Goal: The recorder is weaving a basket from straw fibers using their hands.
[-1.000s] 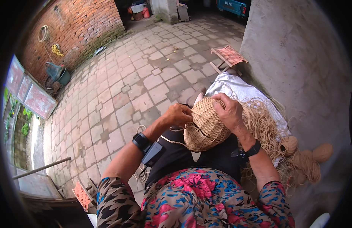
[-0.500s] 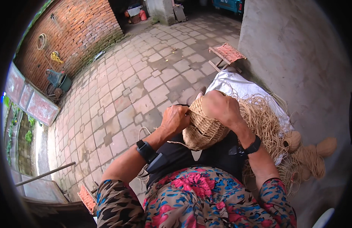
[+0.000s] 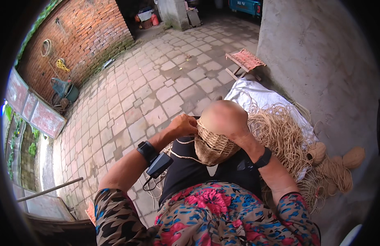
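A round basket of woven straw-coloured cord rests on my lap, tilted between my hands. At its left rim is my left hand, with fingers curled in a pinch; what lies between the fingertips is hidden. A loose strand of cord curves from the basket's left side over my dark trousers. My right hand lies over the far right part of the basket and covers its rim. That hand is blurred, so its fingers cannot be made out.
To the right, a heap of loose cord lies on a white sack, with several cord balls beside it. A folding stool stands ahead near the grey wall. Paving stones spread left toward a brick wall.
My left hand has shifted slightly left and my right hand has moved left across the basket's top. The basket has tipped a little. A dark device by my left wrist now shows more fully.
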`<action>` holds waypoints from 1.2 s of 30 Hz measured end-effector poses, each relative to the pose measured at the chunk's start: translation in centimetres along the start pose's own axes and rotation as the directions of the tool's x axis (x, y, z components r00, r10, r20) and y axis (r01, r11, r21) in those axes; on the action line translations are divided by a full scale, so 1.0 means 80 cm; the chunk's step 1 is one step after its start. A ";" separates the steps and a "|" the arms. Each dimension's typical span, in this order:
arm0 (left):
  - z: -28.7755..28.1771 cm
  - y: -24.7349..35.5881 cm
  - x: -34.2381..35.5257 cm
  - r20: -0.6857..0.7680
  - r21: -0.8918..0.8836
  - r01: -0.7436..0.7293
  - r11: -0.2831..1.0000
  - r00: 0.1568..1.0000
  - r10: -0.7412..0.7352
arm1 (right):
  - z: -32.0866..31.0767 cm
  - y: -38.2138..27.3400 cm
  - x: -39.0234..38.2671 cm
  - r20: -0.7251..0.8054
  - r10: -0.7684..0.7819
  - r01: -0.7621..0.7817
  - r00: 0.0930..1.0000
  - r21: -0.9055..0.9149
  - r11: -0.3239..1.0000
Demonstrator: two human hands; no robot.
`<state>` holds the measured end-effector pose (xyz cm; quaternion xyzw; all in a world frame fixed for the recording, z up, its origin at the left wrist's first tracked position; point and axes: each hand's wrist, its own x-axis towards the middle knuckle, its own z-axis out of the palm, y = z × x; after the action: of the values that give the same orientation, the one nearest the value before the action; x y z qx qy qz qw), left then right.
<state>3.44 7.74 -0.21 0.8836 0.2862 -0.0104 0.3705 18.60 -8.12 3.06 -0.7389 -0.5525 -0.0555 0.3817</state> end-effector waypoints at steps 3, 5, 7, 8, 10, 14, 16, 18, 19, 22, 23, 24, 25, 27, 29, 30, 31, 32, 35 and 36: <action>0.008 0.013 -0.010 -0.148 0.218 -0.032 0.975 0.987 0.066 | 0.002 0.000 -0.002 -0.017 -0.017 0.017 1.000 0.016 1.000; 0.017 0.024 -0.021 -0.198 0.219 -0.079 0.973 0.972 0.124 | 0.003 0.003 -0.004 -0.037 -0.030 0.031 0.999 0.028 0.999; 0.017 0.031 -0.030 -0.251 0.256 -0.157 0.954 0.942 0.223 | 0.004 0.003 -0.005 -0.036 0.005 -0.003 0.999 0.040 0.999; 0.017 0.033 -0.032 -0.248 0.258 -0.159 0.953 0.942 0.224 | 0.003 0.004 -0.005 -0.038 0.008 -0.006 0.999 0.041 0.999; 0.020 0.036 -0.037 -0.281 0.290 -0.183 0.939 0.922 0.267 | 0.003 0.004 -0.006 -0.073 -0.045 0.048 0.996 0.039 0.998; 0.029 0.027 -0.039 -0.342 0.367 -0.220 0.904 0.872 0.351 | 0.000 0.000 -0.010 -0.098 -0.054 0.059 0.994 0.056 0.997; 0.032 0.024 -0.038 -0.365 0.219 -0.227 0.949 0.883 0.296 | 0.001 0.002 -0.010 -0.118 -0.053 0.062 0.992 0.072 0.995; 0.033 0.023 -0.038 -0.318 0.000 -0.123 0.992 0.941 0.116 | 0.004 0.008 -0.010 -0.118 -0.040 0.051 0.992 0.087 0.995; 0.033 0.023 -0.037 -0.230 -0.209 0.004 0.978 0.972 -0.054 | 0.005 0.011 -0.010 -0.120 -0.027 0.040 0.992 0.103 0.994; 0.028 0.021 -0.036 0.047 -0.606 0.193 0.772 0.977 -0.207 | 0.000 0.019 -0.013 -0.070 0.031 -0.017 0.997 0.190 0.982; 0.028 0.022 -0.037 0.072 -0.607 0.194 0.771 0.979 -0.190 | -0.002 0.028 -0.013 0.006 0.065 -0.065 0.998 0.247 0.967; 0.029 0.024 -0.038 0.074 -0.612 0.196 0.767 0.979 -0.191 | -0.005 0.036 -0.011 0.012 0.064 -0.065 0.998 0.243 0.968; 0.032 0.025 -0.038 0.092 -0.689 0.192 0.699 0.980 -0.178 | -0.009 0.043 -0.009 0.042 0.071 -0.080 0.997 0.293 0.953; 0.037 0.020 -0.035 0.133 -0.796 0.189 0.575 0.981 -0.139 | -0.012 0.055 0.000 0.111 0.093 -0.128 0.989 0.376 0.918; 0.038 0.021 -0.040 0.144 -0.816 0.197 0.544 0.980 -0.139 | -0.022 0.042 0.019 0.225 0.134 -0.173 0.965 0.163 0.971; 0.039 0.023 -0.042 0.157 -0.830 0.203 0.519 0.979 -0.131 | -0.026 0.035 0.025 0.314 0.200 -0.190 0.928 -0.062 0.980; 0.041 0.021 -0.042 0.161 -0.834 0.205 0.513 0.978 -0.130 | -0.019 0.031 0.029 0.293 0.200 -0.179 0.935 -0.098 0.979; 0.042 0.017 -0.042 0.167 -0.844 0.209 0.494 0.978 -0.128 | -0.013 0.031 0.029 0.298 0.202 -0.179 0.933 -0.103 0.978; 0.048 0.018 -0.046 0.163 -0.873 0.201 0.444 0.979 -0.123 | 0.000 0.037 0.027 0.225 0.252 -0.220 0.941 -0.156 0.963; 0.051 0.018 -0.050 0.156 -0.890 0.196 0.412 0.979 -0.129 | 0.003 0.038 0.026 0.232 0.250 -0.217 0.940 -0.159 0.963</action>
<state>1.62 2.24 -1.36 0.5161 0.3197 0.0804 0.7906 21.93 -6.66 2.37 -0.8238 -0.4995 0.0476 0.2638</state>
